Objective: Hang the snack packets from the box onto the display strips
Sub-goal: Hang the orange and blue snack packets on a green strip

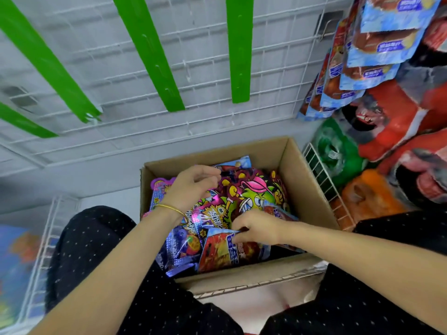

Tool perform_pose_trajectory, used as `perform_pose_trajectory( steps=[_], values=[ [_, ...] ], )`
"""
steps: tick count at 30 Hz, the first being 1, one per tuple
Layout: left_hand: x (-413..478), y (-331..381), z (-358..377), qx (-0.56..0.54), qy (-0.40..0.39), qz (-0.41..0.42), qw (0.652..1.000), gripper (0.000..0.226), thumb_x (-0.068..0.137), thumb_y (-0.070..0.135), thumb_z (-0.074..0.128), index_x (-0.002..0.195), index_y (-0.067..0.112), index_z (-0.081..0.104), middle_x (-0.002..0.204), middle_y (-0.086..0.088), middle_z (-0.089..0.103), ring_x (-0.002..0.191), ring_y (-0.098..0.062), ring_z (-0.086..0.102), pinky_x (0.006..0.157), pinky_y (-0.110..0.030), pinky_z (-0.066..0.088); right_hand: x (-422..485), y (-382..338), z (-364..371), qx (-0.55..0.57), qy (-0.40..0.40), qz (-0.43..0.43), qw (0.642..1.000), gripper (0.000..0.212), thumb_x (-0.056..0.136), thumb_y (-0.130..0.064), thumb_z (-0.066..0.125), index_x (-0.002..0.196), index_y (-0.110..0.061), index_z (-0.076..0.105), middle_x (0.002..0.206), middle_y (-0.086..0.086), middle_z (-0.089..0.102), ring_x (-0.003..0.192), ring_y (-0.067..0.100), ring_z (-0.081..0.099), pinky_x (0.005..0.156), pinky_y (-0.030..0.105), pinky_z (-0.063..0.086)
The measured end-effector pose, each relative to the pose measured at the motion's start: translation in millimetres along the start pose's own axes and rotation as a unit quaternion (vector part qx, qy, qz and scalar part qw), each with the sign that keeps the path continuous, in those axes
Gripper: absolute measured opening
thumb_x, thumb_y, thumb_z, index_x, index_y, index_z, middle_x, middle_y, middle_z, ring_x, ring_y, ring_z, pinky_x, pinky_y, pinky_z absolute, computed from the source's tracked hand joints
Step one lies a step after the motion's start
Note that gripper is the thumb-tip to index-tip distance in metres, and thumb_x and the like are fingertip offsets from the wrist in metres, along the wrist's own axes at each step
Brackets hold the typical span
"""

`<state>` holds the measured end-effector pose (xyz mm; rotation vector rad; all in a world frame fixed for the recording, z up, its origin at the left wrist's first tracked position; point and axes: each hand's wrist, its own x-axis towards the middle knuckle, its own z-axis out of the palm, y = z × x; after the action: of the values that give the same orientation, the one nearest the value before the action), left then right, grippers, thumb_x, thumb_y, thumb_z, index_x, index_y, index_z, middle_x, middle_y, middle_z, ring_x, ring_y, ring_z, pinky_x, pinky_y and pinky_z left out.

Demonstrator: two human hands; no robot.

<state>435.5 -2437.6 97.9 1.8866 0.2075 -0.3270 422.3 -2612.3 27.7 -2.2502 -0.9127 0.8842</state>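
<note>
- The red packet (222,255) is pinched by fingers (238,235) of the right hand (258,226), inside the box (300,180), at its near side.
- The left hand (191,187) is curled above the box's packets (254,194); whether anything is held cannot be told.

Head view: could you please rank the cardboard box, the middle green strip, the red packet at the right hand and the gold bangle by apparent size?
1. cardboard box
2. middle green strip, though it hangs farther from the camera
3. red packet, partly buried
4. gold bangle
</note>
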Motion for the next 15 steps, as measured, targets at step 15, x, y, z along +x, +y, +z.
perform_pose_trajectory(
  steps=[15],
  values=[
    [18, 80, 8, -0.060, -0.056, 0.095, 0.992, 0.018, 0.085, -0.004, 0.056, 0.080, 0.013, 0.062, 0.063, 0.003, 0.066, 0.053, -0.004, 0.063, 0.054, -0.019, 0.055, -60, -9, -129, 0.403, 0.307, 0.027, 0.862, 0.016, 0.090, -0.010, 0.056, 0.101, -0.001, 0.063, 0.088, 0.002, 0.072, 0.072, 0.007, 0.067, 0.059, 0.015, 0.051]
  ],
)
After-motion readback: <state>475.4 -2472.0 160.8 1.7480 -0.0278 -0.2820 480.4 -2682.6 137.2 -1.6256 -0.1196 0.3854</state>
